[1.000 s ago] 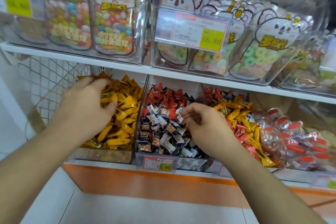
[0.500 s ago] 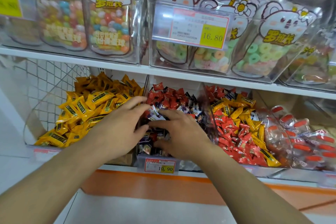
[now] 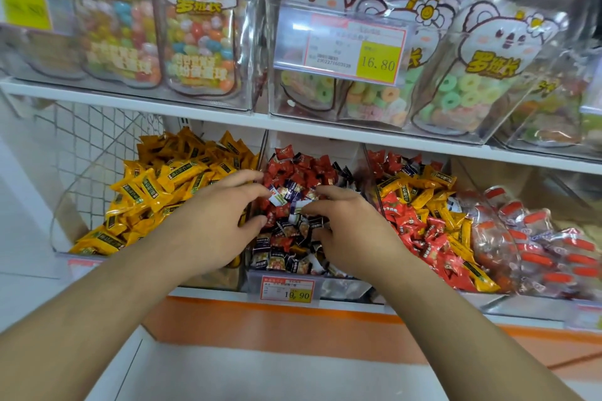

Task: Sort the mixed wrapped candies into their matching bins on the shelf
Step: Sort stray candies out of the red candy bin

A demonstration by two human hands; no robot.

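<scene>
Three clear plastic bins with wrapped candy sit side by side on the lower shelf, plus a fourth further right. The left clear bin (image 3: 65, 231) is all glossy yellow pillow-shaped wrappers (image 3: 169, 179). The middle clear bin (image 3: 345, 286) holds crinkly red and dark purple square candies (image 3: 303, 172), way too many to count. The right clear bin (image 3: 368, 166) is a jumble of red and yellow wrappers (image 3: 420, 215). The last one has see-through packs with orange-red labels (image 3: 534, 238).

Both hands are over the middle bin. Left hand (image 3: 215, 225) has its fingers spread and loosely bent, tips on the pile, not holding anything as far as I can see. Right hand (image 3: 351, 231) is curled over the candies, fingertips touching them; can't tell if it's got one pinched.

A white and yellow price tag (image 3: 288, 290) reading 19.90 is on the middle bin's front.
</scene>
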